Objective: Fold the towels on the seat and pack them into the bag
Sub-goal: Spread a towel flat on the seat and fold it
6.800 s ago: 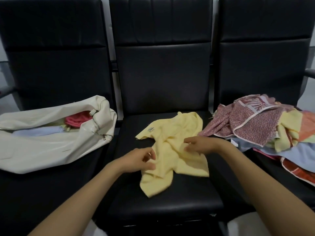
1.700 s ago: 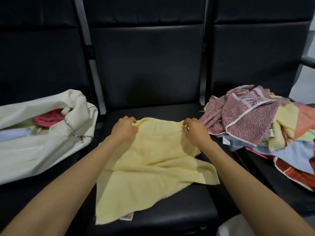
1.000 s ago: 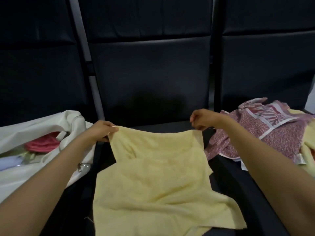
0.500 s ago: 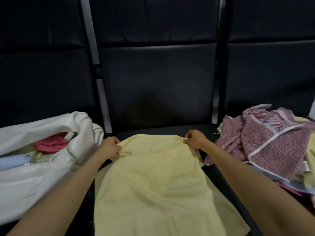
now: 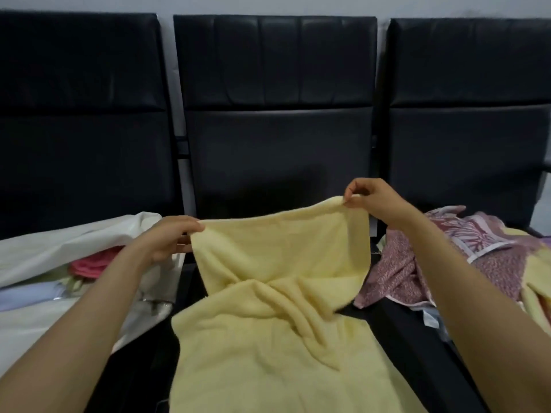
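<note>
A pale yellow towel (image 5: 277, 317) hangs from both my hands over the middle black seat, its lower part lying crumpled on the cushion. My left hand (image 5: 170, 236) pinches its far left corner. My right hand (image 5: 371, 201) pinches the far right corner, held a little higher. The white bag (image 5: 35, 251) lies open on the left seat, with a pink towel (image 5: 92, 262) and a light blue one (image 5: 29, 293) inside it.
A heap of unfolded towels (image 5: 465, 257), dark pink patterned, yellow and others, lies on the right seat. Three black seat backs (image 5: 277, 114) stand close behind. A strip of the black middle seat (image 5: 417, 338) shows right of the yellow towel.
Both hands have lifted the yellow towel's far edge off the cushion, the right hand higher than the left. The camera has tilted up, showing the tops of the seat backs.
</note>
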### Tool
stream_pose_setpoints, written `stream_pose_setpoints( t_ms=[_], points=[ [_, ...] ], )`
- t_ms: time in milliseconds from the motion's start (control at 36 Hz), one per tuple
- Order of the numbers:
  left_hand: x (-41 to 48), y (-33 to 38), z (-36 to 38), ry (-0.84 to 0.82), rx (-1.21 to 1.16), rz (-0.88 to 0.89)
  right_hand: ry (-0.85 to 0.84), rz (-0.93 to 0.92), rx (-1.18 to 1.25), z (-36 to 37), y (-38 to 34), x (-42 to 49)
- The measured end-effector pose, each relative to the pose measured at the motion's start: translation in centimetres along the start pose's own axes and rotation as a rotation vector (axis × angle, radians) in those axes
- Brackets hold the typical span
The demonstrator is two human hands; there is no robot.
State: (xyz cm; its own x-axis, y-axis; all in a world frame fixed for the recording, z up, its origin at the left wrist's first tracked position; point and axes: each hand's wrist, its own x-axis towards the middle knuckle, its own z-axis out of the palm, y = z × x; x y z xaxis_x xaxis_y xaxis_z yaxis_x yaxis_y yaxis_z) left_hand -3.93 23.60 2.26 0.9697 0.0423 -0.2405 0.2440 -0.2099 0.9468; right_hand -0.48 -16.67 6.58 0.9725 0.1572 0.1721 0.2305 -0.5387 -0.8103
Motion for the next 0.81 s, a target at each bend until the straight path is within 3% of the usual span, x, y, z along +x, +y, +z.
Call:
stream_pose_setpoints(
  t_ms=[111,194,278,444,639,806],
  points=[
    [3.6,-1.2,2.0,0.289,0.136,0.018,0.145,0.079,-0.269,3.4,3.0,3.1],
    [4.4,-2.8,3.1,0.335,0.565,-0.003,0.032,0.202,-0.452,6.0,5.5,3.4],
    [3.1,-4.3,4.2,0.228,0.746,0.034,-0.121,0.235,-0.521,7.8,6.4,1.5],
    [-2.7,-7.3,5.4,0.116,0.954,0.143,-0.244,0.197,-0.554,9.1,6.2,-5.0],
    [-10.7,-9.3,6.9,0.007,0.933,0.225,-0.294,0.127,-0.621,9.3,4.9,-13.1],
    [-16.6,-9.3,7.9,-0.220,0.905,0.264,-0.280,0.036,-0.656,8.7,4.7,-18.3]
  ],
)
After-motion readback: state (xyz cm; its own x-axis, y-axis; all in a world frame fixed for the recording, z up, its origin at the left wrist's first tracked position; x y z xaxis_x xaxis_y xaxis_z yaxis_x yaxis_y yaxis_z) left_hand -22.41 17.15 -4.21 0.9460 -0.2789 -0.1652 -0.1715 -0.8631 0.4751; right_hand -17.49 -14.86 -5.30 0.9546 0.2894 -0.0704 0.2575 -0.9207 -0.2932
